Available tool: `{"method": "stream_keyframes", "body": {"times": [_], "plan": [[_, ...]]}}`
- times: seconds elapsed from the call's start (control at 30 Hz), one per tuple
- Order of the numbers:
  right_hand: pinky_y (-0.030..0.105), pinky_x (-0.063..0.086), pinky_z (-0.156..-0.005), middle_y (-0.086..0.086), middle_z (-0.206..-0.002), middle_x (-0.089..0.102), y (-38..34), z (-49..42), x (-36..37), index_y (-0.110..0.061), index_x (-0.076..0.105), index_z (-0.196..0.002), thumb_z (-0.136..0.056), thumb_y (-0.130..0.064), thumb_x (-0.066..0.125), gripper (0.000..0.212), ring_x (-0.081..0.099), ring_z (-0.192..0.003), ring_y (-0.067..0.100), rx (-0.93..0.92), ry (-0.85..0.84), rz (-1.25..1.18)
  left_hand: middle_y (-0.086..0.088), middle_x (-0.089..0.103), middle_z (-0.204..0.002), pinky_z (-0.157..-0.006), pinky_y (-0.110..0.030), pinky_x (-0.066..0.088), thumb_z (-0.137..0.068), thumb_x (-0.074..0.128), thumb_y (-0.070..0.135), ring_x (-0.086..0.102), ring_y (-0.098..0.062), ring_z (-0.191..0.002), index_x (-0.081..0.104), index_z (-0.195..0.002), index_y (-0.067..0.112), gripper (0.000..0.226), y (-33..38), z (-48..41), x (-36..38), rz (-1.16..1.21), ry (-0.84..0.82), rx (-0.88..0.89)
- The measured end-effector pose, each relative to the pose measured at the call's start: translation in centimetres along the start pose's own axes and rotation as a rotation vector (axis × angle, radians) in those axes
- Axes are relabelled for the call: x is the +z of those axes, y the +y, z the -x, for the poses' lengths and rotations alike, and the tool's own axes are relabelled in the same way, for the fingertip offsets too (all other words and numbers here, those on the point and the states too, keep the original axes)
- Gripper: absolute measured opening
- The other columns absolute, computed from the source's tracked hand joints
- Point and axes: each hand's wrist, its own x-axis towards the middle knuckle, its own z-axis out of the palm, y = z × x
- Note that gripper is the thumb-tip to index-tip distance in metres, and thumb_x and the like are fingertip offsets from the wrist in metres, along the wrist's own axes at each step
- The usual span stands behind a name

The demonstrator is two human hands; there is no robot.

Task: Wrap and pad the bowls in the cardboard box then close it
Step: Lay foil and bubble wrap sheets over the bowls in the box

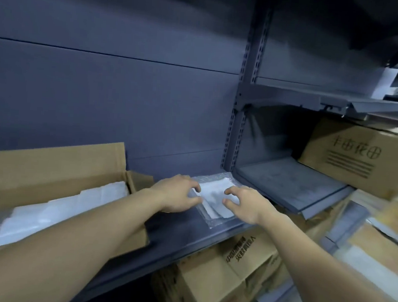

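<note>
The cardboard box at right (pixel 363 168) bears four large Chinese characters, possibly ending 花田, above four ruled lines. The box at lower centre (pixel 209 285) carries sideways Chinese print, too blurred to read.

Stockroom, grey metal shelving (pixel 286 181), stacked printed cardboard cartons (pixel 359 154)

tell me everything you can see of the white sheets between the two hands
The white sheets look like a thin, soft stack of foam or paper, rectangular, lying flat and slightly fanned on clear bubble wrap on the dark grey shelf. The left hand curls at their left edge, the right hand at their right; whether either pinches them is too blurred to tell.
</note>
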Motion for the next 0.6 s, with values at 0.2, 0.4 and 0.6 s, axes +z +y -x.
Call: {"method": "stream_keyframes", "body": {"times": [0.2, 0.4, 0.6], "plan": [[0.041, 0.043, -0.103, 0.003, -0.138, 0.053, 3.7, -0.4, 3.7, -0.025, 0.050, -0.138, -0.094, -0.038, 0.054, 0.046, 0.048, -0.127, 0.024, 0.018, -0.009, -0.007, 0.004, 0.050, -0.141, -0.099, -0.040, 0.044, -0.094, 0.049, 0.045, 0.045, -0.018, -0.127, 0.050, -0.135, 0.031, 0.043, 2.6, -3.2, 4.0, -0.016, -0.051, 0.065], [0.038, 0.039, -0.107, -0.002, -0.141, 0.051, 4.8, -1.6, 6.6, -0.027, 0.050, -0.139, -0.091, -0.031, 0.059, 0.048, 0.037, -0.135, 0.018, -0.043, 0.095, -0.024, 0.001, 0.048, -0.140, -0.098, -0.039, 0.045, -0.096, 0.050, 0.038, 0.045, -0.019, -0.126, 0.047, -0.138, 0.025, 0.044, 3.2, -4.8, 6.5, -0.010, -0.074, 0.071], [0.035, 0.033, -0.106, -0.013, -0.139, 0.051, 4.6, -2.2, 8.2, -0.034, 0.054, -0.135, -0.093, -0.034, 0.057, 0.042, 0.037, -0.133, 0.013, -0.087, 0.118, -0.010, 0.002, 0.048, -0.142, -0.095, -0.036, 0.041, -0.097, 0.050, 0.036, 0.043, -0.020, -0.128, 0.041, -0.143, 0.025, 0.048, 2.7, -5.4, 7.9, -0.003, -0.076, 0.067]]}}
